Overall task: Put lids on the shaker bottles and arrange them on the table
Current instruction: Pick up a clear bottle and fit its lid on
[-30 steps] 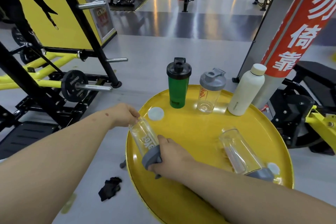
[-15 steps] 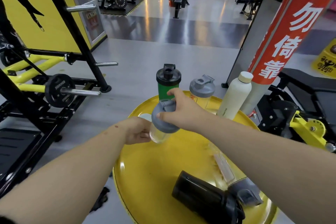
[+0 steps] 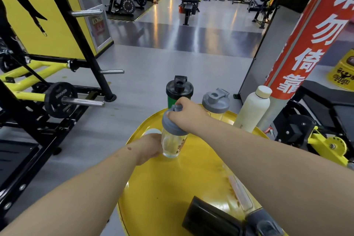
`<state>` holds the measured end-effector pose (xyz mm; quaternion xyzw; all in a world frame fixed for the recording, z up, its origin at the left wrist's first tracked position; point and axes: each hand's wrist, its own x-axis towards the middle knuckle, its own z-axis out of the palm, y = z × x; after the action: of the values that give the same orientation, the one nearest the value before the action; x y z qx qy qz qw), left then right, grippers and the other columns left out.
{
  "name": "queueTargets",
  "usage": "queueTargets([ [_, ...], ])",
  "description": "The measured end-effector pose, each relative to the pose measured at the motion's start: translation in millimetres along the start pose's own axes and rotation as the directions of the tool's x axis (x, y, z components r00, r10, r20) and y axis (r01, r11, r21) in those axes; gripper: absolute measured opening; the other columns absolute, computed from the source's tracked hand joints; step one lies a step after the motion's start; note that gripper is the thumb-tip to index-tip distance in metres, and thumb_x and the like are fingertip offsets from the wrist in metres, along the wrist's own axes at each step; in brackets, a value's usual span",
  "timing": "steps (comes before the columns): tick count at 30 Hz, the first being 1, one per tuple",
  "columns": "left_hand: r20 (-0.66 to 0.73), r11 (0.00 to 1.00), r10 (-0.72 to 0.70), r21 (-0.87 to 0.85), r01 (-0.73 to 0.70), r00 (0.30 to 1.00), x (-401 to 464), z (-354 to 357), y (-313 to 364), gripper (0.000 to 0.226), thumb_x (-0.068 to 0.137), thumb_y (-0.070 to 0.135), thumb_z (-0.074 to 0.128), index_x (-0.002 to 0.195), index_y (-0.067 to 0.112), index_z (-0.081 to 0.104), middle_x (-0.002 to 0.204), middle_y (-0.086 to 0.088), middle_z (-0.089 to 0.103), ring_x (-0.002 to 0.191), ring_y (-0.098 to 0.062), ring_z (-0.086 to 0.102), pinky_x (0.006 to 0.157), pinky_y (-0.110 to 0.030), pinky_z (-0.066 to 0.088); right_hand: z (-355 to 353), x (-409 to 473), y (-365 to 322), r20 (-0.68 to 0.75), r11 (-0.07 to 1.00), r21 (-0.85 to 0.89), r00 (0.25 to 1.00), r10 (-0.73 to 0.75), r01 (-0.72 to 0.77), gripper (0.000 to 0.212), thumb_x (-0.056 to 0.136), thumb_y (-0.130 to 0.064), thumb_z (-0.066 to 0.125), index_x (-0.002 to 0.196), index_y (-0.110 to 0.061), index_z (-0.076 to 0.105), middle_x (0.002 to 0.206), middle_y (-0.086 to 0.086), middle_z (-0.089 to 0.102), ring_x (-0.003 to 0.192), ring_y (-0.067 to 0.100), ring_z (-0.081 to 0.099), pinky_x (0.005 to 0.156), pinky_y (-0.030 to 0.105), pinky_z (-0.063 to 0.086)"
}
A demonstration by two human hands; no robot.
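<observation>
A clear shaker bottle (image 3: 173,144) with a grey lid (image 3: 172,124) stands upright on the round yellow table (image 3: 162,188). My left hand (image 3: 150,144) wraps its lower body from the left. My right hand (image 3: 186,114) grips the grey lid from above. Behind stand a green shaker with a black lid (image 3: 179,90), a clear shaker with a grey lid (image 3: 216,101) and a cream bottle (image 3: 252,109). A black shaker (image 3: 208,218) and a clear shaker with a grey lid (image 3: 241,197) lie on their sides near me, partly hidden by my right arm.
A small white round cap (image 3: 152,131) lies on the table's left side behind my left hand. A weight rack with a plate (image 3: 60,99) stands left. A red pillar (image 3: 306,48) and a black bench (image 3: 329,105) stand right.
A second ago the clear shaker lay tilted near the table's front edge in both hands. It was lifted upright and moved toward the back, and now rests on the table.
</observation>
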<state>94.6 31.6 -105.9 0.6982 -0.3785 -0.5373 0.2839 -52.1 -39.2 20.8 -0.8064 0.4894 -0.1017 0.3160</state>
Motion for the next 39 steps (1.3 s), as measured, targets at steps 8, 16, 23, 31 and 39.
queueTargets([
  [8, 0.050, 0.971, 0.212, 0.100, -0.216, 0.976, -5, 17, -2, 0.072, 0.074, 0.027, 0.089, 0.136, 0.030, 0.053, 0.125, 0.010, 0.067, 0.118, -0.013, 0.062, 0.102, -0.037, 0.051, 1, -9, -7, 0.032, 0.994, -0.101, 0.999, 0.033, -0.030, 0.055, 0.078, -0.056, 0.067, 0.118, -0.022, 0.050, 0.114, 0.004, 0.055, 0.095, 0.023, 0.058, 0.068, 0.033, 0.049],
  [16, 0.063, 0.966, 0.188, 0.169, -0.196, 0.980, -12, 10, -7, 0.074, 0.072, 0.033, 0.088, 0.136, 0.033, 0.050, 0.126, 0.011, 0.066, 0.113, -0.010, 0.064, 0.100, -0.036, 0.053, -20, -28, 14, 0.200, 0.966, -0.142, 0.962, -0.187, 0.217, 0.077, 0.066, -0.036, 0.091, 0.129, -0.020, 0.049, 0.115, -0.002, 0.061, 0.101, 0.021, 0.061, 0.084, 0.041, 0.057],
  [23, 0.046, 0.964, 0.202, 0.169, -0.207, 0.978, -11, 12, -11, 0.071, 0.072, 0.036, 0.087, 0.133, 0.038, 0.051, 0.124, 0.013, 0.068, 0.115, -0.010, 0.062, 0.101, -0.038, 0.052, -14, -30, 27, 0.131, 0.983, -0.048, 0.976, -0.172, 0.179, 0.090, 0.062, -0.040, 0.094, 0.136, -0.023, 0.046, 0.118, -0.006, 0.062, 0.105, 0.019, 0.063, 0.087, 0.041, 0.057],
  [31, 0.061, 0.963, 0.189, 0.185, -0.197, 0.980, -10, 12, -10, 0.075, 0.072, 0.036, 0.086, 0.136, 0.038, 0.048, 0.128, 0.012, 0.064, 0.117, -0.011, 0.061, 0.103, -0.039, 0.051, -13, -38, 30, 0.083, 0.985, 0.009, 0.982, -0.170, 0.169, 0.085, 0.065, -0.038, 0.094, 0.134, -0.025, 0.047, 0.117, -0.010, 0.059, 0.107, 0.014, 0.059, 0.084, 0.030, 0.055],
  [39, 0.076, 0.962, 0.187, 0.186, -0.198, 0.979, -15, 14, -10, 0.070, 0.078, 0.031, 0.085, 0.137, 0.036, 0.048, 0.128, 0.014, 0.063, 0.116, -0.008, 0.060, 0.100, -0.034, 0.051, -11, -42, 32, 0.080, 0.987, 0.003, 0.984, -0.158, 0.159, 0.084, 0.066, -0.038, 0.094, 0.135, -0.025, 0.047, 0.121, -0.009, 0.060, 0.110, 0.015, 0.060, 0.090, 0.037, 0.057],
])
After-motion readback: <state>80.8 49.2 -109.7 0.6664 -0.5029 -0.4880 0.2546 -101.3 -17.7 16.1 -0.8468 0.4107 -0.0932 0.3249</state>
